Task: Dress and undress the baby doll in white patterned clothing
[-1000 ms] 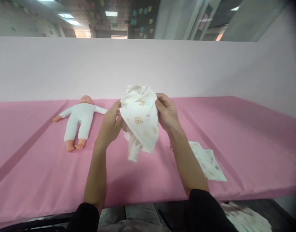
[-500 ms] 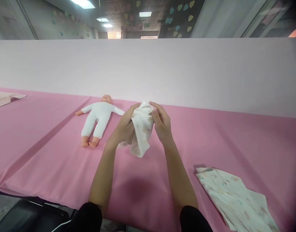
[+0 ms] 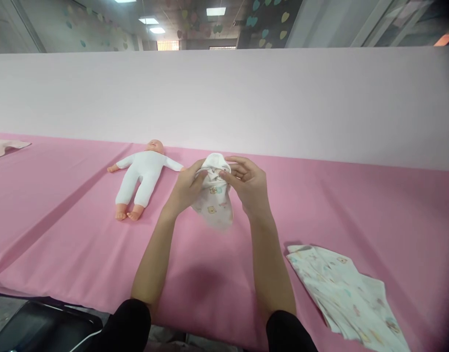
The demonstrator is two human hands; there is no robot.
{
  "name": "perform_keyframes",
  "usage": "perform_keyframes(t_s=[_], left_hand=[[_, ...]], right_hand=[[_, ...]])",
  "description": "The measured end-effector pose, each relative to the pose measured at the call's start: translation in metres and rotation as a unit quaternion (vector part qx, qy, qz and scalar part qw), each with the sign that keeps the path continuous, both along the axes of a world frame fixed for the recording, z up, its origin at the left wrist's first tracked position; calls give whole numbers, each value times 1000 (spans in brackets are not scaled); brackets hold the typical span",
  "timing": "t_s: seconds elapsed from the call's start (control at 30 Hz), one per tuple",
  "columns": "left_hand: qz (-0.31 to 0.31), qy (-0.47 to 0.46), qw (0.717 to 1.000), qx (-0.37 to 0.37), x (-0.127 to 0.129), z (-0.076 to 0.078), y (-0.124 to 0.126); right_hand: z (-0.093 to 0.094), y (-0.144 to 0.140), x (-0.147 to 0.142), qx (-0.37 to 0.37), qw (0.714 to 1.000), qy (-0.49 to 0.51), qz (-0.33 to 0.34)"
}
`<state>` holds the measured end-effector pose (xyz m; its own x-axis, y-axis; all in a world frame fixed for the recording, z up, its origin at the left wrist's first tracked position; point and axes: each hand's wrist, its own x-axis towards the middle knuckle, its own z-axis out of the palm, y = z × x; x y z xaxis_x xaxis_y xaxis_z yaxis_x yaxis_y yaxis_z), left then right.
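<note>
Garment: small white printed baby garment (image 3: 214, 198), bunched and held clear above the pink surface (image 3: 63, 234), over its middle and toward the far edge; lower part hung loose.
Left hand (image 3: 185, 188): fingers closed on the garment's upper left edge, pinching the cloth so the rim stayed gathered.
Right hand (image 3: 248, 183): fingers curled on the upper right edge, thumb and forefinger nipping the fold; both hands drawn close together, apparently to keep an opening gathered at the top.
Doll (image 3: 140, 177): lay face up on the surface, left of the hands, head toward the far edge, limbs spread, near but apart from the garment.
Second cloth (image 3: 347, 296): printed, lay flat near the surface's near right corner, well apart from the hands.
</note>
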<state>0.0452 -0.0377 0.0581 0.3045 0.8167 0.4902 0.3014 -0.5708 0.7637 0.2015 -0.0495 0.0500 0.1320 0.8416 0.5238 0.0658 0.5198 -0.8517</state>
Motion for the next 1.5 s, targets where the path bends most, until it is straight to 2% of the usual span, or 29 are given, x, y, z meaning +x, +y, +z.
perform_keyframes(t_s=[0.07, 0.2, 0.43, 0.53, 0.6, 0.67, 0.73, 0.77, 0.87, 0.97, 1.17, 1.37, 1.5], left_hand=[[39, -11, 999, 23, -4, -2, 6], [117, -12, 992, 44, -14, -4, 11], [184, 1, 978, 101, -12, -2, 2], [165, 10, 981, 96, -12, 2, -2], [96, 22, 992, 84, -12, 5, -6], [-4, 36, 998, 57, -9, 8, -11], [-57, 41, 997, 28, -4, 9, -16], [-53, 39, 998, 20, -1, 9, -18], [15, 31, 999, 30, 5, 10, -21], [63, 34, 996, 51, 5, 10, -20], [79, 13, 996, 40, 0, 10, -14], [140, 12, 987, 73, -19, 12, -7], [194, 23, 977, 91, -36, 13, -4]], right_hand=[[0, 2, 8, -7, 1000, 13, 6], [-3, 6, 14, 5, 999, 24, -38], [-7, 10, 5, 35, 995, 64, -72], [-6, 8, 3, 55, 993, 64, -86], [-4, 4, 1, 70, 991, 42, -102], [-2, 1, -2, 89, 990, 7, -111], [-2, -2, -6, 112, 987, -31, -115], [-2, -3, -8, 121, 985, -48, -115], [-4, -3, -9, 128, 982, -71, -115], [-6, -1, -7, 110, 983, -96, -114], [-3, -6, 2, 46, 970, -230, -62], [3, -18, 23, -68, 919, -386, -35], [3, -16, 39, -105, 897, -421, -83]])
